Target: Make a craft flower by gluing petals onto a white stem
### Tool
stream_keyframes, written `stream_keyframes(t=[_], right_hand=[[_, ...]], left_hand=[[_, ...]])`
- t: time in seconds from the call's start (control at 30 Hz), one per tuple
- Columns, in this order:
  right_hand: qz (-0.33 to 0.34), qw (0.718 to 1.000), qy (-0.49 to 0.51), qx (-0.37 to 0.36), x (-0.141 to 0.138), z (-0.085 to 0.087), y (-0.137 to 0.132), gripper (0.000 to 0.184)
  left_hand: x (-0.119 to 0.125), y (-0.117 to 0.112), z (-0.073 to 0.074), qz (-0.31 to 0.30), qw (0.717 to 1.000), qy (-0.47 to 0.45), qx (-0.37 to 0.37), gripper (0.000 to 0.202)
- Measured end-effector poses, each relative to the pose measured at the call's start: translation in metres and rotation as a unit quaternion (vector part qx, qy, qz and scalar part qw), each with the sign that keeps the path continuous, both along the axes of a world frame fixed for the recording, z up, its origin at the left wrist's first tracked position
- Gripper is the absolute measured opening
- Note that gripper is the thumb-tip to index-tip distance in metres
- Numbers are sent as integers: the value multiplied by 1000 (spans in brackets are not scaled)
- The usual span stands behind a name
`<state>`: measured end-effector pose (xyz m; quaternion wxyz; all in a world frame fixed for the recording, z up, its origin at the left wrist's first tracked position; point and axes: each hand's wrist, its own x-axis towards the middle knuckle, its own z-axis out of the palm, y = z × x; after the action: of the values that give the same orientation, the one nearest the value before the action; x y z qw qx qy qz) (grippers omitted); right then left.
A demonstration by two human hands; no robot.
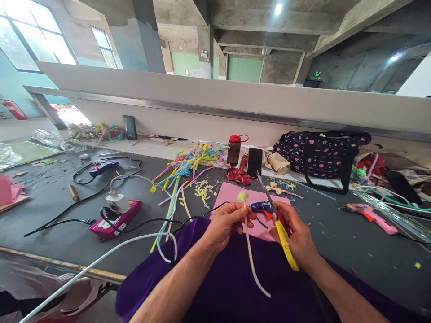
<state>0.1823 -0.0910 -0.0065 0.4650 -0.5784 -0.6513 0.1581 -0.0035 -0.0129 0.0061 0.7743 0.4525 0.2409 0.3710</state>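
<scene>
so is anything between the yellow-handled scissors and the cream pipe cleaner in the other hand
Nothing visible. The right hand holds the yellow-handled scissors beside the cream fuzzy pipe cleaner pinched in the left hand, with a gap between; the blue glue gun lies behind.

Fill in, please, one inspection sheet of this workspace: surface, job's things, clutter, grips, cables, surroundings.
Surface: dark table, pink sheet in the middle.
Job's things: white stem with fluffy tip; scissors with yellow handle; blue glue gun behind the hands.
Clutter: coloured pipe cleaners, bottle, phone, dotted bag, pink glue gun.
Grips: left hand shut on the white stem; right hand shut on the scissors.
Cables: black cable and white cable near pink power strip.
Surroundings: white partition, concrete ceiling, windows.
</scene>
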Motion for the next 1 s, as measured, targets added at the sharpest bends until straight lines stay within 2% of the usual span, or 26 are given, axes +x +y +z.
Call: stream_keyframes(t=[0.17,0.33,0.47,0.57,0.6,0.67,0.73,0.8,0.9,1.0], right_hand=[[20,997,70,0,5,-1,6,53],[8,993,120,-13,17,9,5,50],[-41,996,69,-47,42,17,-5,51],[-122,989,-44,-71,72,12,-12,53],[-161,978,-103,-90,82,7,-13,54],[-235,936,-213,-153,103,-4,-16,57],[-274,894,-281,-214,123,-17,-17,57],[-297,866,-316,-250,141,-30,-19,55],[-300,844,-331,-297,161,-45,-20,56],[-270,839,-347,-320,171,-51,-19,57]], left_hand=[[-1,0,0,-10,1000,-6,-5,25],[-2,0,0,-2,1000,-11,-3,25],[-3,-1,2,17,1000,-13,8,22],[-4,-1,2,12,1000,-18,-1,22],[-4,-1,2,10,1000,-20,-4,22],[-5,0,1,6,1000,-23,-7,23],[-5,0,1,4,1000,-28,-9,23],[-5,0,0,2,999,-32,-14,23],[-5,1,1,2,999,-38,-27,24],[-5,1,2,1,998,-52,-46,25]])
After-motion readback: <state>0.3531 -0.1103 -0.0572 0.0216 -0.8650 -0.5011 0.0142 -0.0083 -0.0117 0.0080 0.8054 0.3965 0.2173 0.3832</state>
